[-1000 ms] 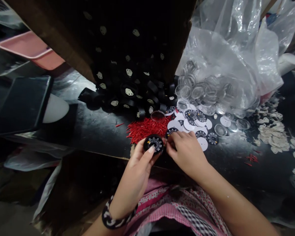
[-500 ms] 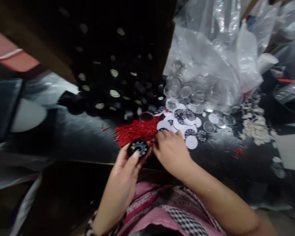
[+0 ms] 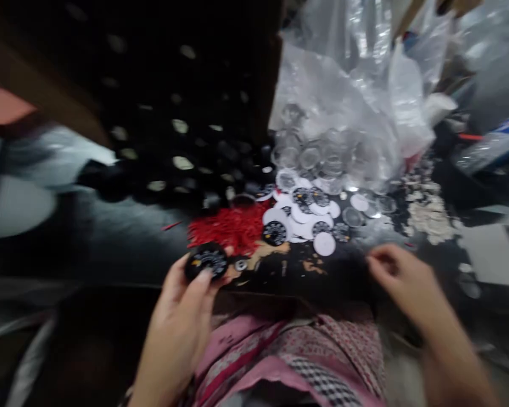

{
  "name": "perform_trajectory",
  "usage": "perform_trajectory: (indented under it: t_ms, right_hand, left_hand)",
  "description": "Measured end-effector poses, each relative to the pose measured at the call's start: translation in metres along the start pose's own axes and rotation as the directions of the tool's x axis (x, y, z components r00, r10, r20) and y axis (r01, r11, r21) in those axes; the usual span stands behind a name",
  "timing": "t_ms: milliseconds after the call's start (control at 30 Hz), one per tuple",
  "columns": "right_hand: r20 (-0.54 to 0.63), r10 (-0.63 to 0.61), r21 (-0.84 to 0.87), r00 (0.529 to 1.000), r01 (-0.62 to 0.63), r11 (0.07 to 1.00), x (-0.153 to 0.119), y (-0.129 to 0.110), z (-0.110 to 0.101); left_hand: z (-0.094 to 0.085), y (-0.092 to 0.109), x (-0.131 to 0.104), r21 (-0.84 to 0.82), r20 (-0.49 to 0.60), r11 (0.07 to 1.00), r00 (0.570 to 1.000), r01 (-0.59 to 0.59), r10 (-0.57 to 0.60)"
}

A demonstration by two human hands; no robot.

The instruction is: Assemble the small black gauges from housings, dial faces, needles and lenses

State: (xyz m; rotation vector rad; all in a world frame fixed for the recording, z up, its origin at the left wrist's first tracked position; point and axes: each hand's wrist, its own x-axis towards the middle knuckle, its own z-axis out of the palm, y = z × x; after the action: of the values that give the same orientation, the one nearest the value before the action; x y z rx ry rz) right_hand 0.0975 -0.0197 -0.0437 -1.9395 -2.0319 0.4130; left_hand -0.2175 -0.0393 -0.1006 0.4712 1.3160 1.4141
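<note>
My left hand (image 3: 180, 316) is closed around a round black gauge (image 3: 206, 260) with a printed dial face, thumb resting on the face. A small metal ring-like piece (image 3: 240, 264) lies beside its fingertips. Just beyond the gauge spreads a heap of red pointers (image 3: 227, 226). On the right, my right hand (image 3: 407, 282) hovers low at the table with thumb and fingers pinched together; whatever is between them is hidden. White discs and black dial discs (image 3: 305, 212) lie in a pile between the two hands.
Clear round covers (image 3: 333, 161) spill from a plastic bag (image 3: 322, 85) behind the discs. Small off-white pieces (image 3: 430, 215) are heaped at right, near a white card (image 3: 487, 254). A dark box (image 3: 186, 73) holding black round cases with pale spots stands at back left.
My right hand has moved from the red heap across to the right, where loose red pointers lay. The left hand still holds the gauge. The whole view has shifted slightly.
</note>
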Motion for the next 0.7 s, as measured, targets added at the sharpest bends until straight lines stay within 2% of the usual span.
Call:
perform_trajectory:
  t_ms: [67,133,200,267,333,400,467,567,700]
  right_hand:
    - [-0.013,0.096,-0.055,0.995,-0.097,0.994,-0.001,0.018,-0.003]
    - [-0.005,0.099,-0.037,0.995,-0.099,0.994,0.002,0.006,0.006]
    - [0.054,-0.086,0.103,0.995,0.080,0.991,0.009,-0.030,0.024]
    - [0.208,-0.280,0.143,0.937,0.254,0.957,0.024,-0.073,0.048]
    - [0.238,-0.332,0.026,0.913,0.336,0.941,0.042,-0.109,0.070]
    - [0.249,-0.365,-0.087,0.897,0.396,0.914,0.057,-0.131,0.085]
    - [0.255,-0.397,-0.160,0.882,0.444,0.882,0.067,-0.141,0.092]
    - [0.267,-0.419,-0.213,0.868,0.477,0.852,0.071,-0.143,0.094]
    - [0.271,-0.381,-0.204,0.884,0.439,0.875,0.068,-0.141,0.091]
  left_hand:
    - [0.002,0.003,-0.001,-0.020,-0.011,1.000,1.000,0.021,-0.021]
    - [0.005,0.004,-0.001,-0.057,0.029,0.997,0.998,0.057,-0.055]
    - [0.007,0.003,0.000,-0.074,0.065,0.994,0.995,0.085,-0.080]
    - [0.007,0.003,0.001,-0.078,0.079,0.993,0.993,0.094,-0.088]
    - [0.006,0.005,0.001,-0.085,0.089,0.992,0.993,0.089,-0.082]
    - [0.003,0.007,0.002,-0.094,0.092,0.991,0.992,0.099,-0.090]
    - [0.002,0.007,0.002,-0.110,0.084,0.986,0.990,0.122,-0.113]
    - [0.004,0.005,0.004,-0.146,0.065,0.979,0.989,0.140,-0.132]
    - [0.011,0.002,0.008,-0.193,0.085,0.972,0.990,0.131,-0.116]
